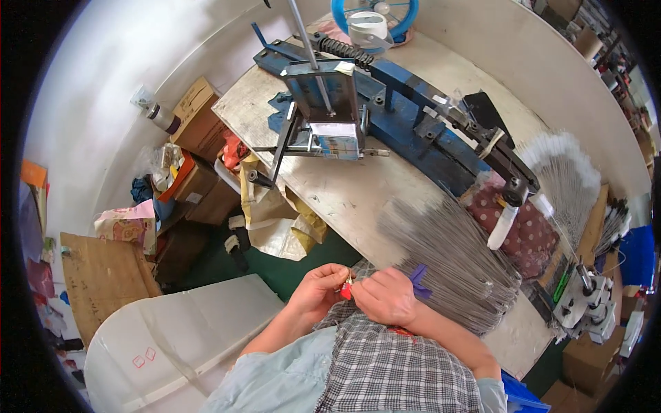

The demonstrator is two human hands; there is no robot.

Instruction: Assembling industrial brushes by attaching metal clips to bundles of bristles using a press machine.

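- Above the checked apron [396, 361], the left hand's [318, 290] fingers pinch a small red piece [346, 290], its details too small to make out.
- Curled close against it is the right hand [385, 296]; whether those fingers grip anything cannot be told.
- Handling appears under way, the piece not yet set down; how much is done or left cannot be judged.
- The piece sits at the left fingertips, between both hands.
- Farther out, thin grey wires [458, 265] lie on the desk [330, 199], near a blue metal machine [437, 155].
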